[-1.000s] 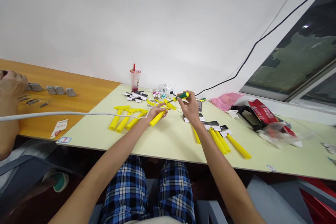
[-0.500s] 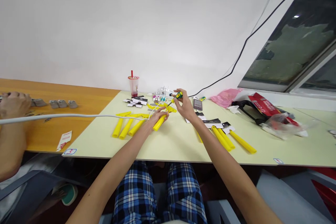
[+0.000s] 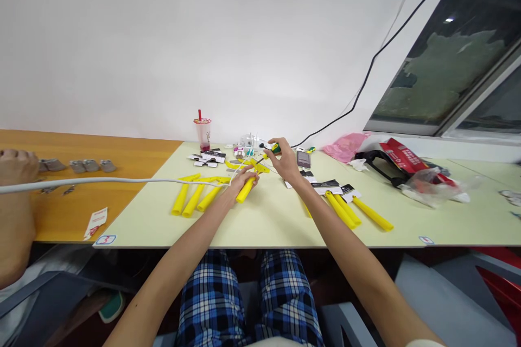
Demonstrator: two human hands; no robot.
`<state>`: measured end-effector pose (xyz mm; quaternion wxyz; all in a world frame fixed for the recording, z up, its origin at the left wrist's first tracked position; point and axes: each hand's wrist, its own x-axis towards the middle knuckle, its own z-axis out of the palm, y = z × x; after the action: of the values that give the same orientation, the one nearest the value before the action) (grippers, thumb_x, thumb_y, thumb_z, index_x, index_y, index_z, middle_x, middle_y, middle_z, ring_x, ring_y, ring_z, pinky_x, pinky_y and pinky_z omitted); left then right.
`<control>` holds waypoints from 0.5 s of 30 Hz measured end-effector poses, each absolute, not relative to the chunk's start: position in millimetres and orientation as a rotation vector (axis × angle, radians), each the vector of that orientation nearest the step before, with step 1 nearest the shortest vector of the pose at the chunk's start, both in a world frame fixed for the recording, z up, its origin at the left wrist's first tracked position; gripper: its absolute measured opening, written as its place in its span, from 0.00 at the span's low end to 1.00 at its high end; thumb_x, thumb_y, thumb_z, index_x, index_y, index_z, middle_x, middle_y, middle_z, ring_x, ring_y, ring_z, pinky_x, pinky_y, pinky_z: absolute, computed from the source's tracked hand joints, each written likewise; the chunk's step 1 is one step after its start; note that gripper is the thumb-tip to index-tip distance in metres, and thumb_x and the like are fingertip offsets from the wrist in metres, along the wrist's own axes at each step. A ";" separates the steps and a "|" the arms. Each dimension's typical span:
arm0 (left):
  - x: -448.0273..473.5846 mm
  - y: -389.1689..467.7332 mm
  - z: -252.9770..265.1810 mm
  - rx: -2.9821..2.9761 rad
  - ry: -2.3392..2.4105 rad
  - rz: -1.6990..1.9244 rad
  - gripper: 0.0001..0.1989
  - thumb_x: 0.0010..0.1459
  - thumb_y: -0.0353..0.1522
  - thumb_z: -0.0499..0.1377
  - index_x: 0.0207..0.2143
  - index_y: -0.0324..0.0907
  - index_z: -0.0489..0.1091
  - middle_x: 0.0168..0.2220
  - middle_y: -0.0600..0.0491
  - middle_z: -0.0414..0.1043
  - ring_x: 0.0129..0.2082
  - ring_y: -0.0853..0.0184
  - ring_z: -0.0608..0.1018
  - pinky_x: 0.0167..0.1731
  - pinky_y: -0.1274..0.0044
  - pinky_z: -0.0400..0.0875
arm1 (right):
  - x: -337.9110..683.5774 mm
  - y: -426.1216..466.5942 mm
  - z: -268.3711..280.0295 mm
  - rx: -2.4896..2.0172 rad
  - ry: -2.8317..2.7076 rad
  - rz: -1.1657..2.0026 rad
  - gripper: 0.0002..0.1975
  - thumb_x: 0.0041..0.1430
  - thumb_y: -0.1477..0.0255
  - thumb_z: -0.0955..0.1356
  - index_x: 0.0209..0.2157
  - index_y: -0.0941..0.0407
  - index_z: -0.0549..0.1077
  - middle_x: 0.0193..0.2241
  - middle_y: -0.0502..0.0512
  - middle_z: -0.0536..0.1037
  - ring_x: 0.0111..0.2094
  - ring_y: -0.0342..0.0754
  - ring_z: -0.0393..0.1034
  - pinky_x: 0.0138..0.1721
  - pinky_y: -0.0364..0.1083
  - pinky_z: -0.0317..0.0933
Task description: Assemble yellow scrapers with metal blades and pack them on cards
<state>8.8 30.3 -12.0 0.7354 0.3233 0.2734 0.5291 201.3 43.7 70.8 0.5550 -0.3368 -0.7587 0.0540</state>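
Observation:
My left hand [image 3: 241,180] is closed around a yellow plastic piece [image 3: 245,191] with a tube-like handle and a wider, forked-looking head. A screwdriver [image 3: 275,148] with a green and yellow handle is in my right hand [image 3: 286,161], gripped by the fingertips. Its shaft slants down to the head of the yellow piece; the exact contact is too small to make out. Left of my left hand lie several similar yellow pieces [image 3: 194,199]. More yellow pieces [image 3: 341,210], with black and white cards [image 3: 326,187] at their ends, rest beyond my right forearm.
A cup with a red straw [image 3: 202,133] stands near the wall. White cable [image 3: 114,179] crosses from the left to my left wrist. At right are a pink bag [image 3: 345,148] and a red and black package [image 3: 402,156]. A co-worker's arm [image 3: 16,195] rests at the left table.
The whole view has shifted slightly. Both hands keep nearly the same pose, with the screwdriver still at the yellow piece's head. The co-worker's arm is a little further left in view.

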 end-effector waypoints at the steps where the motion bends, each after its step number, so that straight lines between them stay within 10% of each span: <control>1: 9.0 29.1 -11.1 0.714 0.602 1.161 0.38 0.52 0.22 0.70 0.65 0.41 0.66 0.31 0.54 0.77 0.23 0.72 0.75 0.25 0.82 0.69 | 201.6 44.5 72.1 -0.807 -1.796 0.116 0.14 0.72 0.58 0.70 0.51 0.50 0.71 0.47 0.59 0.78 0.42 0.53 0.78 0.45 0.55 0.80; 15: 9.9 24.1 -6.1 0.646 0.610 1.150 0.38 0.53 0.21 0.70 0.65 0.42 0.64 0.35 0.53 0.77 0.26 0.72 0.76 0.27 0.82 0.71 | 196.4 46.3 78.7 -0.794 -1.825 0.295 0.18 0.71 0.57 0.70 0.55 0.50 0.68 0.51 0.61 0.78 0.49 0.55 0.81 0.52 0.58 0.79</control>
<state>9.9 24.1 -6.1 0.7475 0.2955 0.2788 0.5256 196.4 46.3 78.7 0.5352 -0.3333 -0.7662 0.1239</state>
